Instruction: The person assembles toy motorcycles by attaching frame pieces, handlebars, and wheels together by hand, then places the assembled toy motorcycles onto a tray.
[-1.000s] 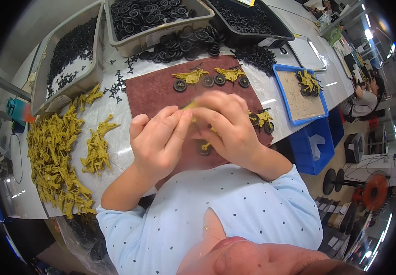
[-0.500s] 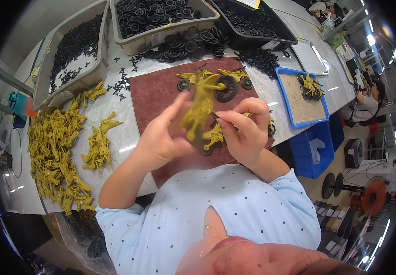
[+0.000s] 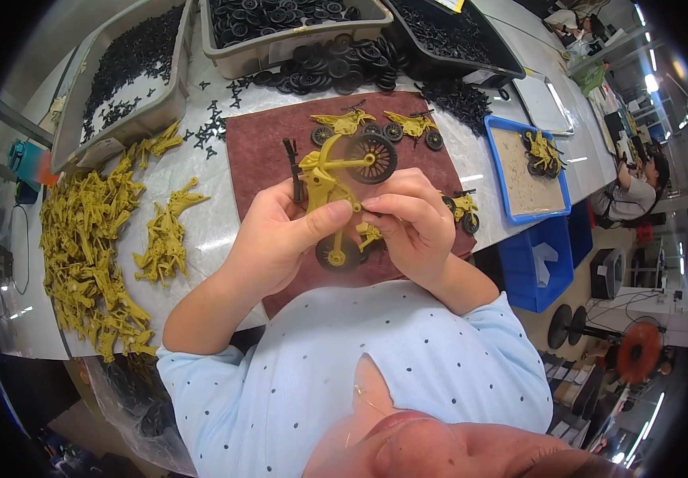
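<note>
The yellow toy motorbike [image 3: 329, 179] is held up between both hands, above the brown mat [image 3: 264, 151] near the front edge of the worktop [image 3: 216, 231]. The left hand [image 3: 276, 239] wraps around its body, thumb pressed on the seat. The right hand [image 3: 411, 219] pinches its back end with fingertips. Its black wheel [image 3: 370, 158] sticks up just above the right hand.

Bright overhead light, glare on white table [image 3: 224, 231]; strong fisheye bending, dark vignette at rim.
</note>
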Motion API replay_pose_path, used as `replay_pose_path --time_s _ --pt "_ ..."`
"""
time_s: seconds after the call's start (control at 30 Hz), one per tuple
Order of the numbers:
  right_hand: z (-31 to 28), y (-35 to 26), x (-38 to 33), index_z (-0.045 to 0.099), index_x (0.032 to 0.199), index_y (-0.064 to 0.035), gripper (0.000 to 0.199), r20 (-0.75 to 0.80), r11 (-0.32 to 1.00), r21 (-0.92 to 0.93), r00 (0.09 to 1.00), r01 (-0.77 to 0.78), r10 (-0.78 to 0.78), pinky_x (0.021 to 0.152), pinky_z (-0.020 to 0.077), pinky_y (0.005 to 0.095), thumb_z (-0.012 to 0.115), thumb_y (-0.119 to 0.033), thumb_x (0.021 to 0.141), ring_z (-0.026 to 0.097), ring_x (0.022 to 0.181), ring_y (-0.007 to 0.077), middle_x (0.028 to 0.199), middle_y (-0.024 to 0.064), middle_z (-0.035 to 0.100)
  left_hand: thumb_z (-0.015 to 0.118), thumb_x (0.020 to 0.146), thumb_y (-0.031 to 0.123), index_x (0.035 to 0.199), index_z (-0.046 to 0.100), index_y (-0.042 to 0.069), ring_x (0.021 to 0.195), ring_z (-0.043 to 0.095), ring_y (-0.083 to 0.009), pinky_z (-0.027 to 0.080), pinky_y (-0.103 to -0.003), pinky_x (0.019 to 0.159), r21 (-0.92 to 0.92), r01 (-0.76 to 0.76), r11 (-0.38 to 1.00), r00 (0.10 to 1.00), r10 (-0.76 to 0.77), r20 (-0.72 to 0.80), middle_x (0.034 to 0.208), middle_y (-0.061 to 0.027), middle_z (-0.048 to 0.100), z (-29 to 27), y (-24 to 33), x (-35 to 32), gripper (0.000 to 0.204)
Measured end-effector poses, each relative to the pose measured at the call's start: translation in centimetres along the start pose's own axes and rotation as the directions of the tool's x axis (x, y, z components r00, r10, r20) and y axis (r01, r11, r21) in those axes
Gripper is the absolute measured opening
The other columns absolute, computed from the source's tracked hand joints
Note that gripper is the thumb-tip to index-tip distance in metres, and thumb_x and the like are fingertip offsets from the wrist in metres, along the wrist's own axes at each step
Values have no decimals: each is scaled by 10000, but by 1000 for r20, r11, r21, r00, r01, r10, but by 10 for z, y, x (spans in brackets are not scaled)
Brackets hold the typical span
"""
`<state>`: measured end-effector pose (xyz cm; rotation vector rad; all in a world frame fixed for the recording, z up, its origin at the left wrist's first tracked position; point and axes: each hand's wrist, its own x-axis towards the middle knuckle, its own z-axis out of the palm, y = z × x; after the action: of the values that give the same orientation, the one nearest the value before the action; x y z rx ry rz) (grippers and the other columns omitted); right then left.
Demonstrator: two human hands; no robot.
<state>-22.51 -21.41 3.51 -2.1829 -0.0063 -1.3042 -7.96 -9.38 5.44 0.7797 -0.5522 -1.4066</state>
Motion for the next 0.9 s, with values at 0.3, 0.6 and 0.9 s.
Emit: replay_pose_path --time_s 0.3,0.6,0.9 --pt "0 -7 -6 638 856 -32 164 42 910 237 939 -342 342 588 434 280 688 65 733 550 690 195 780 70 580 666 883 137 1113 566 -62 846 649 -176 544 -314 770 47 57 997 998 -58 35 990 -117 653 -4 3 0 320" --pt "10 -7 -8 663 907 -27 230 -55 992 -75 993 105 -109 525 450 295 701 73 704 564 639 214 770 74 605 629 901 99 1121 555 -63 866 652 -181 546 -316 771 -69 -17 997 999 20 43 1007 -129 655 -3 0 -1 283" --pt "2 -3 -8 666 920 -29 210 -17 1000 23 1000 19 -19 582 464 293 724 22 725 578 672 205 810 76 623 637 898 121 1103 556 -58 866 642 -167 544 -306 776 -47 26 999 999 -24 41 1005 -114 650 -12 -2 5 284"
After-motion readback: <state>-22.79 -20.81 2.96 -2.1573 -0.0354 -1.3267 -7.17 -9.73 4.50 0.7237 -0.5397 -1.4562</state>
